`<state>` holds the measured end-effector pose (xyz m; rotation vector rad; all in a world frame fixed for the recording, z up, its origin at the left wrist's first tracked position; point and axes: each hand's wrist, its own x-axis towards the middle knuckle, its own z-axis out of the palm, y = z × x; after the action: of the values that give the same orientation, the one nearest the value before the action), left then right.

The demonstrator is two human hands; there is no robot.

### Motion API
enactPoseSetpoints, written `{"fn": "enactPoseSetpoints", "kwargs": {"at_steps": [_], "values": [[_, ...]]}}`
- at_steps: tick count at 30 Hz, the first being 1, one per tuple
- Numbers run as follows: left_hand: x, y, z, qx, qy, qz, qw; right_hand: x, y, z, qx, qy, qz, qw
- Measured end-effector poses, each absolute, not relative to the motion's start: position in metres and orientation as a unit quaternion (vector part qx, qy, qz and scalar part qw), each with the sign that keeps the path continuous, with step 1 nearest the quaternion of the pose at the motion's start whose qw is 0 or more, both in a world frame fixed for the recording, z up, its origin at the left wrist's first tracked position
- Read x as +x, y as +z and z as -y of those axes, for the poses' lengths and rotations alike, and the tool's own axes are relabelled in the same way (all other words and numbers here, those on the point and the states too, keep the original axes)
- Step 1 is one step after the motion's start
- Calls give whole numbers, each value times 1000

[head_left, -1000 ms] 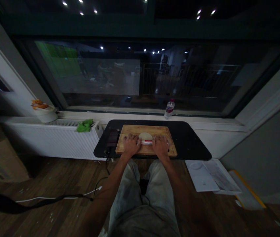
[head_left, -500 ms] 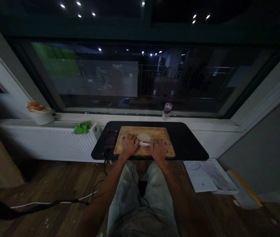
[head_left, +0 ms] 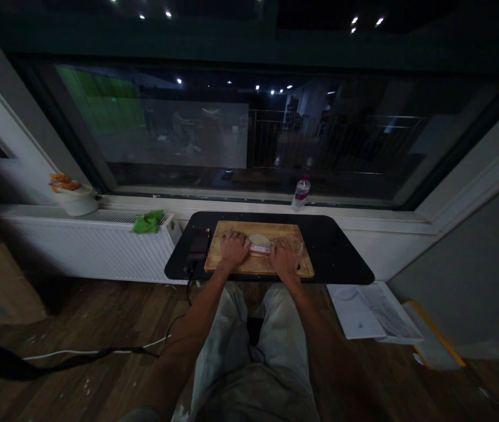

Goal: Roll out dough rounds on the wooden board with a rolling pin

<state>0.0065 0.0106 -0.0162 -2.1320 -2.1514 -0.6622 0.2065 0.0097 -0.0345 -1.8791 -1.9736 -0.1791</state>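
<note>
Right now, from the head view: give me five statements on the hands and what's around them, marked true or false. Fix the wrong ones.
1. The left hand and the right hand are at opposite ends of the white tube. True.
2. The tube lies apart from the dough. False: it lies across the dough.
3. The dark device is left of the board. True.
4. The bottle lies on its side. False: it stands upright on the sill.
5. The green cloth is on the radiator. True.
</note>
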Motion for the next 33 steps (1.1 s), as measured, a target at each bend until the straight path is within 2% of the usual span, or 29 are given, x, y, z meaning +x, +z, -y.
{"fn": "enactPoseSetpoints", "kwargs": {"at_steps": [20,33], "values": [[5,-15,-20,-695,-189,694,28,208,-24,-26,-673,-65,717,172],[5,-14,-59,-681,-184,709,17,207,-19,-69,-675,-50,720,153]]}}
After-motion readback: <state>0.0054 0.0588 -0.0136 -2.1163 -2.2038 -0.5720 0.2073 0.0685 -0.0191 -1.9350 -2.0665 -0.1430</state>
